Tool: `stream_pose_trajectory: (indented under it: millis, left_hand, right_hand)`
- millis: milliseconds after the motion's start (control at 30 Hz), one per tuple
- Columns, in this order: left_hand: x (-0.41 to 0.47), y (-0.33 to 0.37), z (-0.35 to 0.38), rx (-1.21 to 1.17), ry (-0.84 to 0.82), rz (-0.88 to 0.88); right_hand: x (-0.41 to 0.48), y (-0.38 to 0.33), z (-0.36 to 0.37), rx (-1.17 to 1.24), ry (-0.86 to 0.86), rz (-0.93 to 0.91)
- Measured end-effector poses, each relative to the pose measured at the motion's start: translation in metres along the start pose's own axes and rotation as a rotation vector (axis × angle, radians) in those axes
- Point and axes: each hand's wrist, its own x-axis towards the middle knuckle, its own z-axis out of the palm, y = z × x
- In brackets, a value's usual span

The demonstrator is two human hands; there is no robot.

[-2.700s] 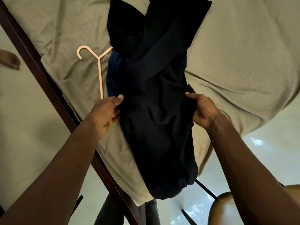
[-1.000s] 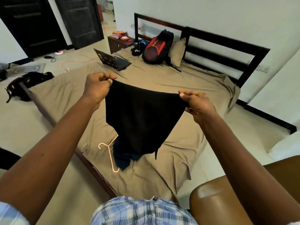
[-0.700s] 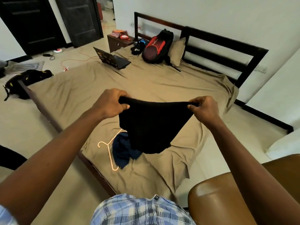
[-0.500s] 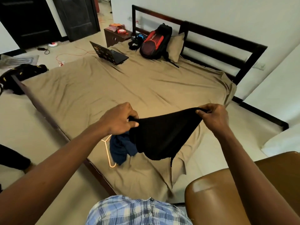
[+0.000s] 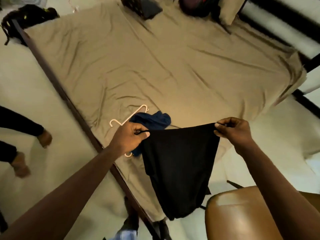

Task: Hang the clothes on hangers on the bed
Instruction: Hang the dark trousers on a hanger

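A person's left hand [image 5: 129,137] and right hand [image 5: 232,130] each pinch an upper corner of a black garment [image 5: 178,167], thumb against curled fingers, and its top edge is drawn taut between the two grips. Below the grips the cloth hangs free in a narrowing drape over the near corner of the bed, and its lowest point ends beside the back of a brown leather chair [image 5: 242,213] under the right forearm.

Just beyond the left-hand grip, a pale plastic hanger [image 5: 138,110] lies flat on the tan bed sheet [image 5: 155,66]. Its hook points away from the grip towards the dark wooden bed frame [image 5: 57,87], and one end shows below the left wrist. A crumpled blue garment [image 5: 152,118] lies over the hanger, beyond the taut edge and nearer the left hand than the right. Whether the black cloth touches it cannot be told.

Far beyond both grips, at the head of the bed, a tan pillow [image 5: 228,9] rests beside dark, blurred items. To the left of the left arm, another person's feet [image 5: 45,138] stand on the pale floor.
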Motion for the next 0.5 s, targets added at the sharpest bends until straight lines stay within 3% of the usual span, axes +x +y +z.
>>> stream_pose_trajectory:
  millis: [200,400,500]
  left_hand:
    - [0.125,-0.137,0.036,-0.144,0.164,-0.314]
    - [0.220,-0.227,0.056,-0.182,0.336,-0.396]
    - [0.240,-0.259,0.067,-0.250,0.359,-0.392]
  right_hand:
    - [0.133,0.092,0.142,-0.127,0.052,0.009]
    - [0.250,0.143,0.232,-0.194,0.097,-0.047]
    - [0.263,0.167,0.255,-0.301,0.133,-0.107]
